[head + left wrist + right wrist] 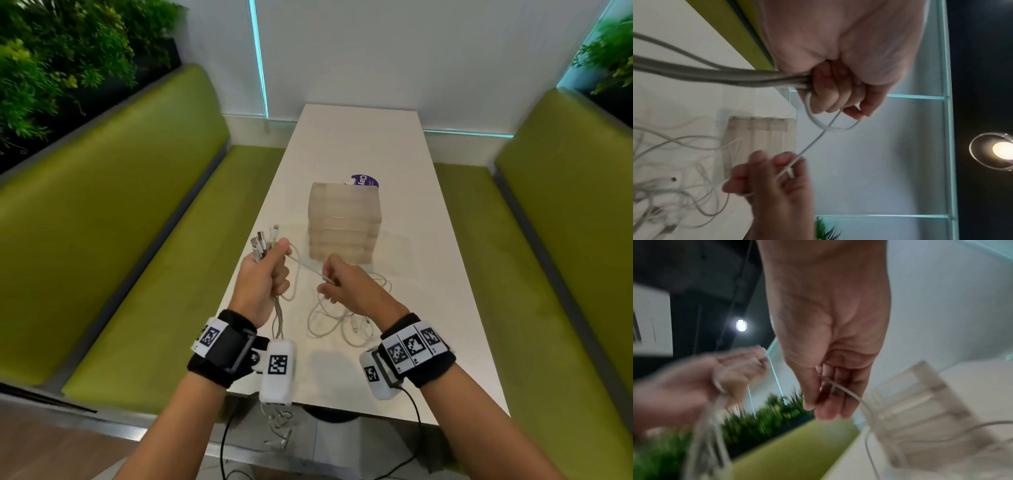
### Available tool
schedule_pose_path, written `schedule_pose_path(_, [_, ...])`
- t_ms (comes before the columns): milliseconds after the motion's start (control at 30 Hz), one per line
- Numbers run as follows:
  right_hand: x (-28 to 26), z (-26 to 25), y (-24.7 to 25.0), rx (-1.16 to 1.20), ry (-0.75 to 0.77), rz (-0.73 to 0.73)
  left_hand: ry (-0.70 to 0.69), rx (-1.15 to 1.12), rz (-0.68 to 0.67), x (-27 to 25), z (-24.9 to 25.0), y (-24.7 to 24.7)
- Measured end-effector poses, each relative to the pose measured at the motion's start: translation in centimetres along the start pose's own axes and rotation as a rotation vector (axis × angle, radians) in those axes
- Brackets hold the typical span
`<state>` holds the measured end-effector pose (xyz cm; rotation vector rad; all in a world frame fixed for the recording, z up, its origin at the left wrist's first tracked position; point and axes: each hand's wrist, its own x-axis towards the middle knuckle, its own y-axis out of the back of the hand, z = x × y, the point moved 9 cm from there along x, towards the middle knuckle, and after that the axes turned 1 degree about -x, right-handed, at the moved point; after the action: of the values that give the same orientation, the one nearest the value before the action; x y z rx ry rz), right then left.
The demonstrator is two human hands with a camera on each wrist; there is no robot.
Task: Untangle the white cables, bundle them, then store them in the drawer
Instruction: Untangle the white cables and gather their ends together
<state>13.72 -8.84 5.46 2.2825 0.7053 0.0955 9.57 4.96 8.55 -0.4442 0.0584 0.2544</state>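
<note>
Head view looks down the table (359, 137); wrist views (close, blurred) share both hands

The white table (359, 144) is bare along its far half, so a hand could pass freely there behind the translucent drawer unit (344, 222), which stands mid-table and blocks the direct line forward. A purple label (364, 181) lies just behind the unit. Loose white cables (342, 322) sprawl over the near table surface right of centre, cluttering any low path there. Green benches (137, 212) flank both long sides, leaving open gaps beside the table edges.
</note>
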Motion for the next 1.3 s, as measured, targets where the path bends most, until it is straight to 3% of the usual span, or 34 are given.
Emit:
schedule_pose_path(133, [1.9,5.1,0.3,-0.248,-0.088,0.069,-0.051,-0.134,0.034,-0.1,2.7,1.0])
schedule_pose_path(267, [2.3,7.3,2.4,-0.060,-0.093,0.207,-0.122,-0.145,0.148,-0.1,4.2,3.5])
schedule_pose_path(400, [1.9,3.5,4.2,0.097,0.096,0.316,-0.094,0.150,0.185,-0.2,2.1,4.0])
schedule_pose_path(533, [1.3,-1.2,4.0,0.100,0.225,0.258,-0.008,0.462,0.062,-0.5,-0.9,1.2])
schedule_pose_path(667, [0.5,-3.9,4.0,-0.125,0.283,0.285,0.027,0.496,-0.051,-1.0,-2.4,-1.8])
schedule_pose_path(833, [-0.1,-4.6,4.4,-0.188,0.323,0.317,-0.003,0.421,-0.005,-0.6,-1.7,-1.4])
schedule_pose_path(1033, [2.2,0.9,0.8,-0.470,0.135,0.176,-0.103,0.143,0.077,-0.6,1.3,-0.2])
schedule_pose_path(1133, [2.5,3.8,0.5,-0.459,0.028,0.185,-0.163,0.102,0.116,-1.0,3.1,0.7])
schedule_pose_path(1300, [2.0,9.7,1.1,-0.354,-0.137,0.123,-0.221,-0.056,0.292,-1.1,5.3,5.5])
